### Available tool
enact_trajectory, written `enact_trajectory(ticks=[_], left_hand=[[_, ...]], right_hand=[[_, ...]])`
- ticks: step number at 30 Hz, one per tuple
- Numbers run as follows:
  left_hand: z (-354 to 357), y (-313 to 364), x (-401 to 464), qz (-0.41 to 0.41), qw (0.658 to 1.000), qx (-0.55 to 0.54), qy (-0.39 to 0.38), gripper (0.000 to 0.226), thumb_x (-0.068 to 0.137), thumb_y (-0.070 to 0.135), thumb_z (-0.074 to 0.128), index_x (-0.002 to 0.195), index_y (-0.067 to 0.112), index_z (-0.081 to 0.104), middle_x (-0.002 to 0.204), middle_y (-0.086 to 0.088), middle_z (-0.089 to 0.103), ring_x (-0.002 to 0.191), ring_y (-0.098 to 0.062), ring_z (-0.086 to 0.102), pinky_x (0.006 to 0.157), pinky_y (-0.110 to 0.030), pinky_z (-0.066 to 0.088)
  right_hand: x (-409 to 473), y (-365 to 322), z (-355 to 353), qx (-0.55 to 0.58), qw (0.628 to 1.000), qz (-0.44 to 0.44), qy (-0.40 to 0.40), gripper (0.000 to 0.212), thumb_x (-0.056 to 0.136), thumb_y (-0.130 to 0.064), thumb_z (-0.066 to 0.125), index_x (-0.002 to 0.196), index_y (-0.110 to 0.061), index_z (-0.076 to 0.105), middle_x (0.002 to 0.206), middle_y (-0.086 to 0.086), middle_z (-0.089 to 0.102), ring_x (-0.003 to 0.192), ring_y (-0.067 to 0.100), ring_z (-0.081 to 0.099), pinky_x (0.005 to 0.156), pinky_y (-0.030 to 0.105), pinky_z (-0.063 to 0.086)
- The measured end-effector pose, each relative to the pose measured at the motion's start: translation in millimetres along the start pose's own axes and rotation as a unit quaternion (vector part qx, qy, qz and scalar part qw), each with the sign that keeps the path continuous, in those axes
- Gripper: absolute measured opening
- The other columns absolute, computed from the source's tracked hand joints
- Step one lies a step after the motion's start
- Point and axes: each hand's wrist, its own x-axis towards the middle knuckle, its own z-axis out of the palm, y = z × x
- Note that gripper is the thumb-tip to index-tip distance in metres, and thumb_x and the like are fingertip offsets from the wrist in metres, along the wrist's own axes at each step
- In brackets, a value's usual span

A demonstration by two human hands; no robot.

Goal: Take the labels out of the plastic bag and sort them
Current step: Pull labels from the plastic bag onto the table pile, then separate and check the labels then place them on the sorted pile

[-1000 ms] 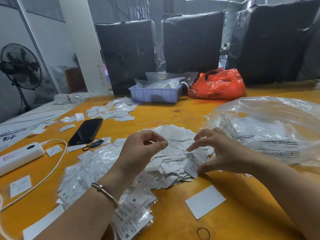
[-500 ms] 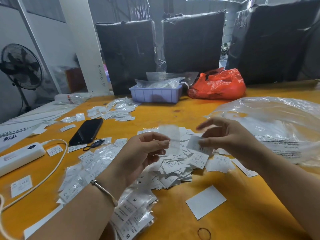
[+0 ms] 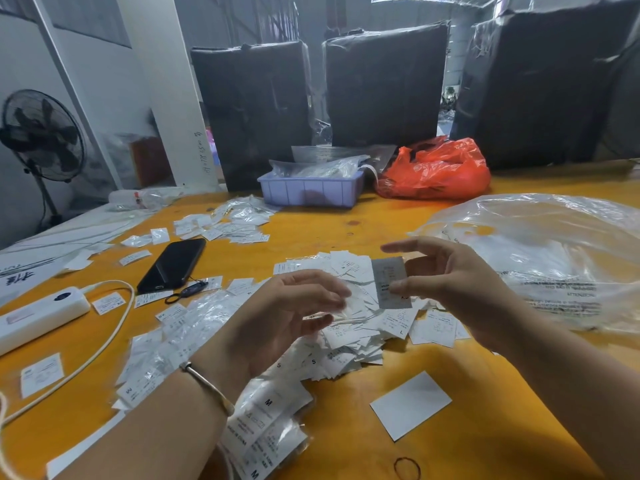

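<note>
Right hand (image 3: 460, 289) pinches one label (image 3: 390, 283) above the pile (image 3: 349, 327) at tabletop (image 3: 346, 230) centre; left hand (image 3: 287, 320) fingers loosely curled, blurred, can't tell whether it holds a sleeve; bag (image 3: 554, 258) at 3 o'clock; risk: thin label slips from a light pinch, drops back into the unsorted pile; M stack (image 3: 266, 427) at 6 o'clock could get mixed by my forearm.

bare table (image 3: 485, 393) front right, label pile (image 3: 353, 337) centre

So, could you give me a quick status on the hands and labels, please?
Right hand pinches one label. Left hand blurred, grip unclear. Label pile below.
</note>
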Motion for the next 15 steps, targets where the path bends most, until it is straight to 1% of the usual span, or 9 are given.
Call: enact_trajectory(ticks=[2,3,5,7,9,12,13,14,15], left_hand=[[-1,1,-1,0.005,1.0,0.001,0.002,0.008,0.072,0.008,0.069,0.073,0.016,0.069,0.079,-0.006,0.069,0.076,-0.012,0.066,0.07,-0.024,0.046],[-1,1,-1,0.006,1.0,-0.003,0.001,0.011,0.07,0.008,0.072,0.07,0.018,0.066,0.079,-0.006,0.069,0.075,-0.013,0.067,0.067,-0.024,0.046],[0,2,-1,0.006,1.0,-0.013,0.003,0.02,0.066,0.004,0.074,0.065,0.02,0.062,0.078,-0.008,0.07,0.076,-0.016,0.069,0.063,-0.022,0.049],[0,0,0,0.009,1.0,-0.02,0.011,0.027,0.068,-0.005,0.072,0.066,0.019,0.06,0.079,-0.009,0.07,0.077,-0.018,0.071,0.063,-0.022,0.052],[0,0,0,0.016,0.999,-0.041,0.015,0.03,0.071,-0.013,0.071,0.078,0.013,0.059,0.08,-0.011,0.069,0.075,-0.023,0.071,0.064,-0.025,0.056],[2,0,0,0.039,0.998,-0.05,0.015,0.041,0.065,-0.011,0.076,0.101,0.004,0.062,0.079,-0.012,0.068,0.077,-0.028,0.071,0.074,-0.034,0.06],[4,0,0,0.051,0.998,-0.037,0.019,0.045,0.063,-0.009,0.08,0.104,0.003,0.063,0.079,-0.012,0.068,0.078,-0.028,0.071,0.076,-0.036,0.061],[5,-1,-1,0.067,0.997,-0.013,0.028,0.046,0.061,-0.006,0.084,0.103,0.004,0.065,0.08,-0.012,0.069,0.078,-0.026,0.07,0.077,-0.035,0.06],[7,-2,-1,0.086,0.995,0.022,0.039,0.043,0.061,-0.001,0.085,0.099,0.005,0.068,0.081,-0.009,0.071,0.079,-0.022,0.07,0.076,-0.031,0.06]], right_hand=[[1,1,-1,0.016,1.0,-0.004,0.018,0.05,0.073,0.003,0.074,0.11,-0.03,0.066,0.078,0.0,0.075,0.068,0.016,0.064,0.058,0.023,0.048],[2,2,-2,0.026,0.999,-0.004,0.025,0.054,0.072,0.006,0.074,0.111,-0.03,0.066,0.073,0.0,0.073,0.063,0.014,0.059,0.054,0.021,0.047],[2,0,-2,0.058,0.998,-0.008,0.027,0.061,0.069,0.011,0.073,0.115,-0.028,0.064,0.069,0.002,0.071,0.059,0.014,0.06,0.054,0.021,0.049],[1,-3,-2,0.077,0.996,-0.024,0.026,0.062,0.07,0.013,0.072,0.118,-0.026,0.065,0.073,0.003,0.07,0.061,0.021,0.067,0.056,0.024,0.053],[-2,-6,1,0.049,0.997,-0.052,0.025,0.052,0.076,0.011,0.068,0.113,-0.025,0.07,0.077,0.004,0.068,0.063,0.024,0.069,0.057,0.024,0.054],[-7,-8,8,-0.064,0.995,-0.08,-0.004,0.034,0.085,0.008,0.058,0.092,-0.018,0.078,0.077,0.0,0.069,0.066,0.016,0.064,0.059,0.021,0.051],[-8,-9,12,-0.086,0.993,-0.08,-0.018,0.028,0.086,0.003,0.06,0.088,-0.017,0.078,0.079,0.0,0.068,0.07,0.017,0.064,0.061,0.024,0.05],[-9,-10,17,-0.092,0.992,-0.078,-0.035,0.017,0.086,-0.008,0.065,0.086,-0.017,0.079,0.08,0.0,0.068,0.074,0.017,0.063,0.065,0.028,0.05],[-12,-12,21,-0.097,0.991,-0.076,-0.052,0.01,0.084,-0.023,0.07,0.085,-0.018,0.079,0.079,-0.001,0.068,0.077,0.017,0.063,0.067,0.031,0.049]])
